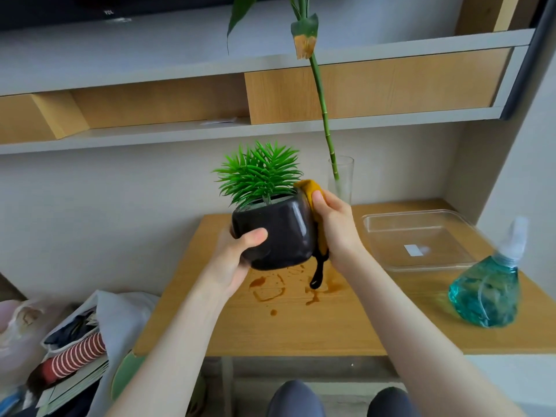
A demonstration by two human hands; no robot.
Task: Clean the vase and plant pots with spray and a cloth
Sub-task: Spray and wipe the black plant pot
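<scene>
A glossy black plant pot [279,233] with a spiky green artificial plant [258,173] is lifted above the wooden table [301,323]. My left hand [237,254] grips the pot's left side and underside. My right hand [334,227] presses a mustard-yellow cloth [311,191] against the pot's right side, and a black loop hangs from the cloth. A tall clear glass vase [343,179] with a green bamboo stalk [323,112] stands behind, at the wall. A teal spray bottle [490,293] with a white nozzle sits on the table at the right.
A clear plastic tray [421,236] lies on the table's right half. Wet brown stains [270,288] mark the tabletop under the pot. Wooden shelves [180,127] run along the wall above. Bags and folded clothes [72,350] are piled at the left. My knees show below.
</scene>
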